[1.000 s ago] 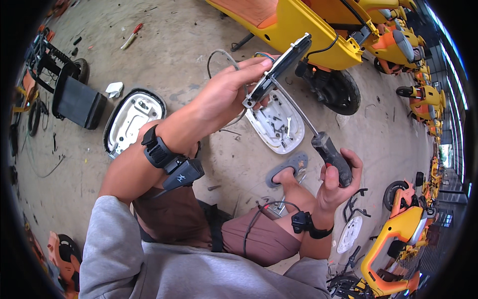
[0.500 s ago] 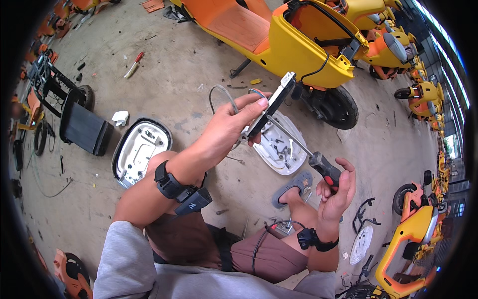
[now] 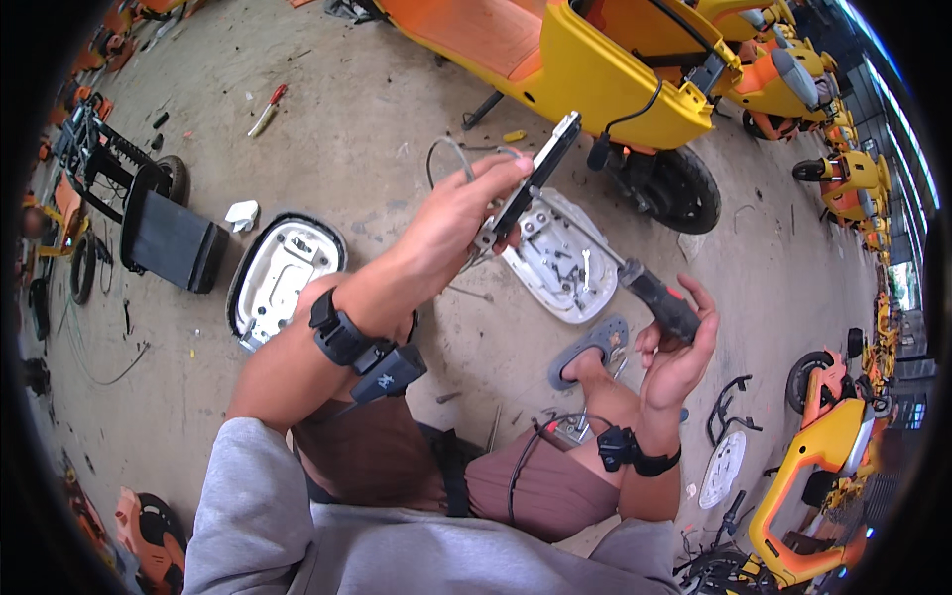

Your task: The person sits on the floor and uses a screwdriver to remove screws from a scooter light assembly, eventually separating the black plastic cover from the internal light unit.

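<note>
My left hand (image 3: 446, 223) grips a narrow black-and-white part (image 3: 540, 174) with thin grey cable (image 3: 436, 147) looping from it. The part is raised above the floor and tilted, its far end pointing away to the right. My right hand (image 3: 682, 367) has its fingers loosely curled around the rear of a screwdriver (image 3: 656, 297) with a dark handle, the index finger stretched along it. The shaft slants up and left to the part; how its tip meets the part is hard to make out. Below lies a white shell (image 3: 540, 288) with loose screws and small pieces in it.
A black-rimmed white shell (image 3: 238, 288) lies to the left near a crumpled white paper (image 3: 241, 215). Ahead stands a yellow-orange scooter (image 3: 615, 89). A red-handled screwdriver (image 3: 268, 109) is on the floor far left. More scooters line the right; a black frame piece (image 3: 729, 412) lies there.
The screwdriver handle has turned in my right hand, which has shifted slightly right. My left hand still holds the part, now a little higher in view. The whole view has moved slightly.
</note>
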Motion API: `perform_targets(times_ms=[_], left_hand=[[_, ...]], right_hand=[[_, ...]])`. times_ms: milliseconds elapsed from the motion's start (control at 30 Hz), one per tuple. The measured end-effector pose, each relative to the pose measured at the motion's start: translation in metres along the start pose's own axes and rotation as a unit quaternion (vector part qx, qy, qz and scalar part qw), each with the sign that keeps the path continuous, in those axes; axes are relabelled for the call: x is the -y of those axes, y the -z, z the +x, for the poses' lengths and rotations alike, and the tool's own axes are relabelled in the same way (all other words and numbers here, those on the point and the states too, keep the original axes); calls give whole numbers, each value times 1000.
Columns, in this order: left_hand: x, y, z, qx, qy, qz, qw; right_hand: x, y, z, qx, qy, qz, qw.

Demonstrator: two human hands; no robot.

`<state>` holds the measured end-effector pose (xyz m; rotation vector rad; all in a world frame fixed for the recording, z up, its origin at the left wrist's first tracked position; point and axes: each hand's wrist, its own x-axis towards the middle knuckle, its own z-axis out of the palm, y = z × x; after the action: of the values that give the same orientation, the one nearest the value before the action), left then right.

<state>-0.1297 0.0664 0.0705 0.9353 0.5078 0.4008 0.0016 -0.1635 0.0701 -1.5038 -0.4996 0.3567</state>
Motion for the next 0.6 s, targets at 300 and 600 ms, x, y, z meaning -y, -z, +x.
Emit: perform_targets(times_ms=[300, 600], left_hand=[[5, -2, 0, -4, 1, 3, 1000], [8, 0, 1, -1, -19, 36, 999]], right_hand=[[-4, -4, 3, -13, 94, 56, 994], [-2, -10, 6, -44, 112, 73, 990]])
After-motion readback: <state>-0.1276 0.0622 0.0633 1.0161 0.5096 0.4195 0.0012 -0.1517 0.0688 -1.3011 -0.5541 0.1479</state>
